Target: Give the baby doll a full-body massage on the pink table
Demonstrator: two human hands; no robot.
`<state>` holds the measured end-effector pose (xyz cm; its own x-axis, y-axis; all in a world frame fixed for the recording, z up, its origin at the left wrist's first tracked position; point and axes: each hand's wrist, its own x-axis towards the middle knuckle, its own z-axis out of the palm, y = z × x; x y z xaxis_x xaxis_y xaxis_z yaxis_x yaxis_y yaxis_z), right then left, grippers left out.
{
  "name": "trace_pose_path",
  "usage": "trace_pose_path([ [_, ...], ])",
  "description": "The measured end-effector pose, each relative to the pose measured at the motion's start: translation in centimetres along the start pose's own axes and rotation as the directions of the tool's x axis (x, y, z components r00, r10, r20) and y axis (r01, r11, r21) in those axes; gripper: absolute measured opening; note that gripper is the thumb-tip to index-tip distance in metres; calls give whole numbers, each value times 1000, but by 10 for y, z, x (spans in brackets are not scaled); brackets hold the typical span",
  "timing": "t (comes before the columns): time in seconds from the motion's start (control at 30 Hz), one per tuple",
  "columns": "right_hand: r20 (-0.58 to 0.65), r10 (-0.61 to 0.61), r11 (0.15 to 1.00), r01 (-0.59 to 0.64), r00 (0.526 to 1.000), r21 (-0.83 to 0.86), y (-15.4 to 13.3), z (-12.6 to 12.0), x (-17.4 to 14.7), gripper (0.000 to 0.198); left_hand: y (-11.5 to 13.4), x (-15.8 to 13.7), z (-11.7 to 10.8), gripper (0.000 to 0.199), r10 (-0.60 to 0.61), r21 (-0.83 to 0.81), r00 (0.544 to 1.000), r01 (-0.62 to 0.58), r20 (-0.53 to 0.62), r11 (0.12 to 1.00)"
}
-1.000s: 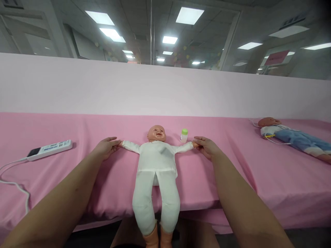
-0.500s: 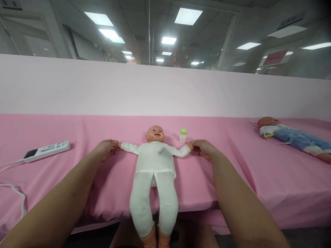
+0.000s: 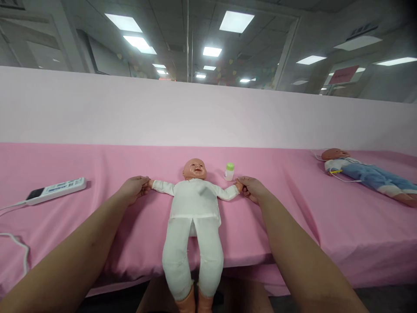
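Observation:
A baby doll in a white top and white trousers lies on its back on the pink sheet, its arms stretched out sideways. Its lower legs hang over the near edge. My left hand pinches the doll's hand on the left side. On the other side, my right hand has its fingers closed round the doll's other hand. Just behind my right hand stands a small bottle with a green cap.
At the left lies a white power strip with its cable. A second doll in blue trousers, with thin tubes on it, lies at the far right. Behind the bed runs a pale low wall with glass above.
My right hand has shifted slightly left with the doll's hand in its grasp. The view has turned a little. My left hand keeps its hold.

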<state>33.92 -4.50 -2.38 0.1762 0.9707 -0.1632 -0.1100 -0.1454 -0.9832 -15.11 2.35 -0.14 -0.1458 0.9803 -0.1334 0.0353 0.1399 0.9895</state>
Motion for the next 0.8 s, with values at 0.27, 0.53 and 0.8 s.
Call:
trace_pose_path([
  [0.27, -100, 61, 998, -59, 993, 22, 0, -3, 8, 9, 6, -2, 1, 15, -91, -115, 996, 92, 14, 989],
  [0.53, 185, -17, 997, 3, 983, 77, -3, -9, -6, 24, 7, -3, -3, 19, -85, -145, 991, 99, 99, 985],
  [0.8, 119, -65, 998, 64, 991, 8, 4, -6, -1, 38, 2, 0, -5, 6, -57, -86, 995, 65, 87, 994],
])
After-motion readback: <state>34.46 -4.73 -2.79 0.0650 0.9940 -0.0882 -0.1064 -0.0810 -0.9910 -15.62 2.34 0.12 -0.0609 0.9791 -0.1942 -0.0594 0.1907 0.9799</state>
